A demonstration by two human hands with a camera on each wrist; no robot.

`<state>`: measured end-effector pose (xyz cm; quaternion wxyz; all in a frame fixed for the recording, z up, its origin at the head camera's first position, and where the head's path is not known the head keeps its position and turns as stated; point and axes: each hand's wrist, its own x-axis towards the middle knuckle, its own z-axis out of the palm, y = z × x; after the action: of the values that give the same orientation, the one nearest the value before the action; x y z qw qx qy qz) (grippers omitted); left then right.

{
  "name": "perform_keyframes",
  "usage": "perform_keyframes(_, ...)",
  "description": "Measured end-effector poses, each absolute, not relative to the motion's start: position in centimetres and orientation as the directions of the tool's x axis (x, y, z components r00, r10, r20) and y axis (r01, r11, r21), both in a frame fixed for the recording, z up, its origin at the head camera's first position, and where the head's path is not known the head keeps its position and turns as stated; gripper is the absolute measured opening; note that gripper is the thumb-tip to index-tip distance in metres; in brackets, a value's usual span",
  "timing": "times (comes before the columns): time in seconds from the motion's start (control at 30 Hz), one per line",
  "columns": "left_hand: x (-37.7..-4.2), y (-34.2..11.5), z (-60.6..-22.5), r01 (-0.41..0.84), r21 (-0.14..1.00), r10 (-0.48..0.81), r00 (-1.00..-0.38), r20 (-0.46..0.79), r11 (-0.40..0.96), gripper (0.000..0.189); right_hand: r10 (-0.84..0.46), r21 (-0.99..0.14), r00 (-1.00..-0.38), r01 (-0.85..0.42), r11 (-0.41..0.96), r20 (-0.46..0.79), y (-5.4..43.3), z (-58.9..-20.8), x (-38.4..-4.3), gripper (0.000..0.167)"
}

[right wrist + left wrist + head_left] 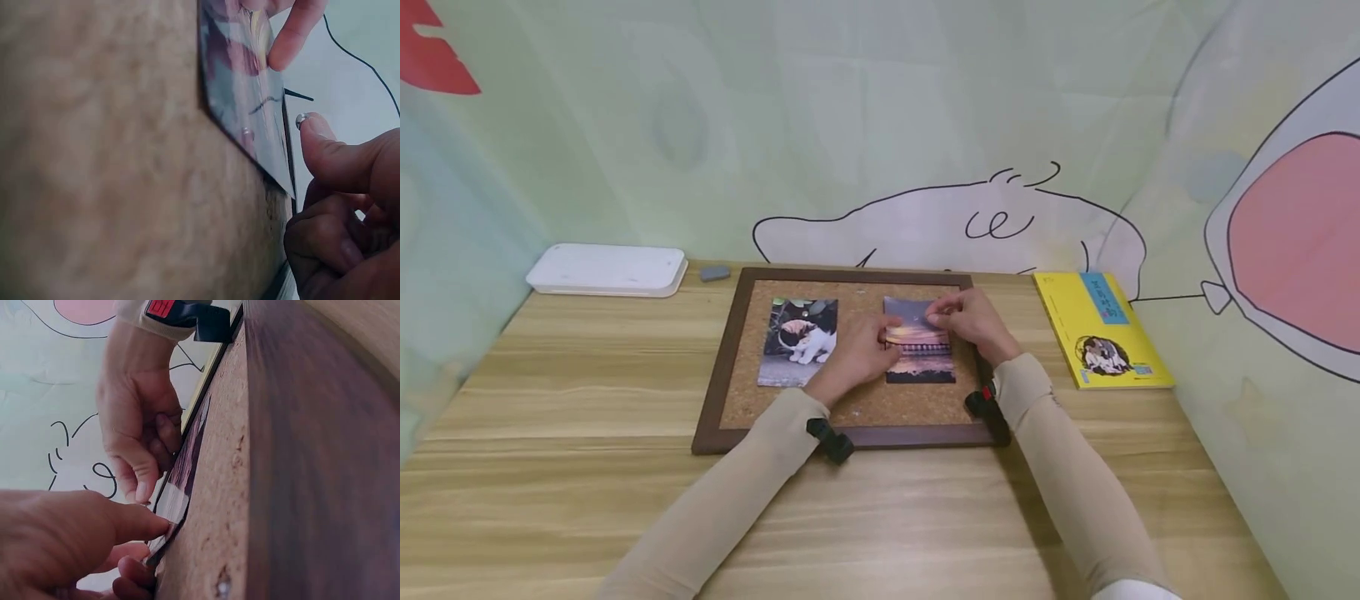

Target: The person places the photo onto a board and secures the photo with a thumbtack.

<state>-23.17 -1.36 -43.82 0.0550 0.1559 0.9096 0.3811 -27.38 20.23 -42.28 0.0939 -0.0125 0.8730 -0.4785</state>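
Note:
A sunset photo [919,362] lies on the right half of a cork board [861,400] with a dark brown frame. At its left edge, my left hand [863,346] holds the photo, thumb and fingertips on the print. My right hand [973,323] is over the photo's upper right part, pinching a small silver thumbtack [302,119] between thumb and a finger. The thumbtack stands apart from the photo's surface, where its reflection shows. A cat photo [805,342] sits on the left half of the board, with a shiny tack near its top.
To the board's right lies a yellow book [1093,333]. A white case [608,268] and a small grey block [714,273] are at the back left of the wooden table [572,400]. A printed curtain [850,125] stands behind and at the sides.

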Motion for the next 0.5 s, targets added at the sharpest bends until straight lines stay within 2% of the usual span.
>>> perform_keyframes(0.17, -23.2, -1.3, -43.7, 0.249, 0.689, 0.322, -0.946, 0.025, 0.680, 0.050, -0.136, -0.816, -0.982, 0.029, 0.578, -0.131, 19.6, -42.4, -28.3, 0.015)
perform_keyframes(0.5, -23.0, -1.4, -43.6, 0.263, 0.664, 0.324, -0.945, 0.033, 0.700, 0.049, -0.090, -0.767, -0.976, 0.096, 0.635, -0.197, 18.9, -42.5, -28.8, 0.013)
